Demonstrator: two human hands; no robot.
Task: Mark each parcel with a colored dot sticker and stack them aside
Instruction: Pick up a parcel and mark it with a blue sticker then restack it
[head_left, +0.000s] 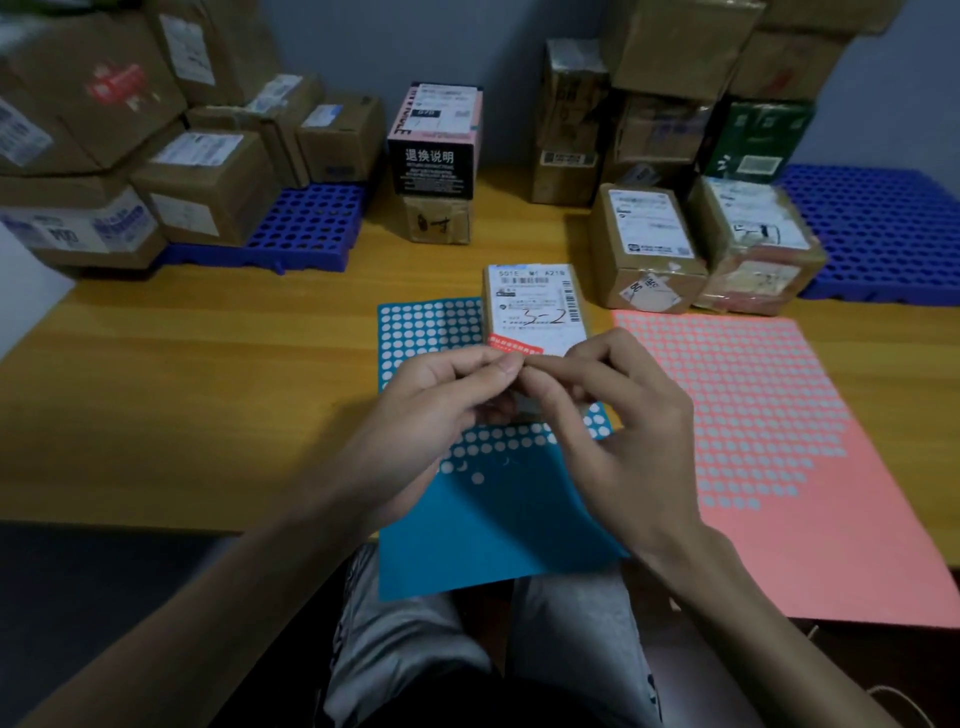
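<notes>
A small brown parcel (535, 312) with a white label marked "3-2" lies on the blue sticker sheet (493, 519) at the table's middle. My left hand (436, 400) and my right hand (618, 415) meet just in front of the parcel, fingertips pinched together at one spot. Whatever sits between the fingertips is too small to make out. A pink sticker sheet (779, 441), with many dots peeled off, lies to the right.
Cardboard parcels are piled on a blue perforated pallet (306, 228) at the left and on another pallet (883, 234) at the right. A pink and black box (436, 140) stands on a small carton at the back centre. The wooden table (182, 389) ends near my knees.
</notes>
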